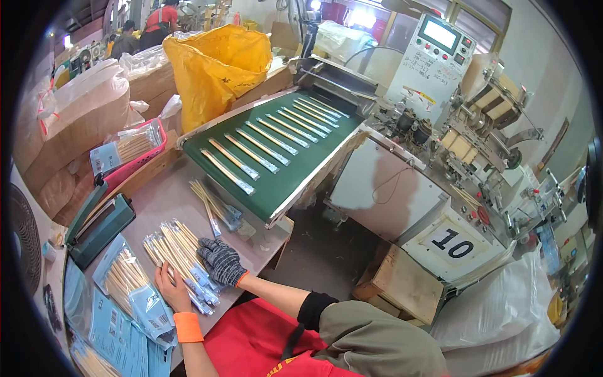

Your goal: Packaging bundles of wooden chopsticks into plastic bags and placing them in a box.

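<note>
A loose pile of wrapped wooden chopsticks [176, 245] lies on the grey table [162, 195], their blue-printed sleeve ends towards me. My left hand [172, 285], bare with an orange wristband, cups the near left side of the pile with its fingers spread. Against the right side presses my right hand [221, 261] in a grey knitted glove, its fingertips partly hidden. The pile is held between both hands. Left of it rests a filled clear-and-blue bag of chopsticks [136, 287]. Beyond my right hand lies a smaller loose group of chopsticks [214, 205].
Wrapped chopsticks lie in a row on a green conveyor belt [282, 172]. A green bag sealer [101, 231], flat blue bags [115, 334] and a pink basket [136, 162] stand leftward. Behind are a yellow sack [212, 70] and people. A machine cabinet [386, 179] stands right.
</note>
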Available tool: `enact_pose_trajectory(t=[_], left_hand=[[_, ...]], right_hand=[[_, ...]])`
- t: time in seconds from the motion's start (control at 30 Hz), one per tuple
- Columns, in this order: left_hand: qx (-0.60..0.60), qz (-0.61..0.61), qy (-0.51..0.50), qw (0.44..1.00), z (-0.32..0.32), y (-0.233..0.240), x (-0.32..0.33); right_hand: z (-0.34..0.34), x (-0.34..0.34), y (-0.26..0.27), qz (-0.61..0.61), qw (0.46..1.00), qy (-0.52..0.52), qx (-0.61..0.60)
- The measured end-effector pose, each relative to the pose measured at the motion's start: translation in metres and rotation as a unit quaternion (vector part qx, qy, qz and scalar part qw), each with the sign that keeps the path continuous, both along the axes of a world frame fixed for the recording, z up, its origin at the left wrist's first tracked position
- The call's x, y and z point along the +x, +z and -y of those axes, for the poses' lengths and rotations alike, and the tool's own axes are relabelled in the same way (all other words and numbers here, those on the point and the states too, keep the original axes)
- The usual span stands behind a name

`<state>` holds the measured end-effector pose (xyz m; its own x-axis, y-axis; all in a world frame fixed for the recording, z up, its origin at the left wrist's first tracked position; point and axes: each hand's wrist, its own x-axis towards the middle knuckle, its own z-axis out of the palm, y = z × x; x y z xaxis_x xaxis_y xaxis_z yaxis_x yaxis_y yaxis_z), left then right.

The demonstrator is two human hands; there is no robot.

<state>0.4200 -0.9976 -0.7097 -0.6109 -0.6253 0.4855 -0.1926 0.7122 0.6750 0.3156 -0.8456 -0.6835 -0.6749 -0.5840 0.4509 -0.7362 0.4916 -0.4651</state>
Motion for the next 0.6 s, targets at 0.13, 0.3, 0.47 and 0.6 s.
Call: enact_pose_trajectory(t=[0.13, 0.3, 0.47, 0.6], left_hand=[[0.001, -0.004, -0.005, 1.000, -0.003, 0.000, -0.001], [0.016, -0.004, 0.007, 1.000, 0.003, -0.001, 0.005], [-0.023, 0.031, -0.015, 0.999, -0.005, 0.006, -0.004], [-0.068, 0.041, 0.003, 0.997, -0.011, 0.013, -0.006]], right_hand=[[-0.002, -0.001, -0.001, 0.019, 1.000, -0.006, 0.022], [0.009, 0.004, -0.005, 0.029, 0.999, -0.009, 0.022], [0.000, -0.016, -0.003, 0.030, 0.997, 0.071, 0.000], [-0.009, -0.057, 0.052, -0.035, 0.992, 0.118, 0.038]])
